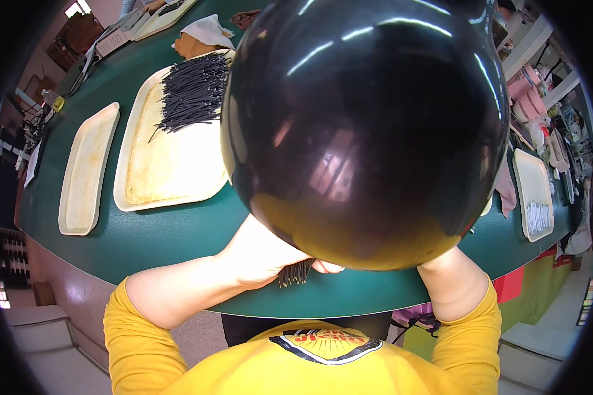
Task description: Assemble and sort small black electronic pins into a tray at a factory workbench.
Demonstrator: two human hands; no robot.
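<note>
Head view has the left hand [267, 253] closed around a bundle of thin black strips [296, 273] by the green table's [369, 296] near edge, while a glossy black sphere [369, 131] hides most of the right hand [440, 259] (its grip I cannot tell), and a strip pile [194, 92] lies on a cream tray [174, 174].
</note>
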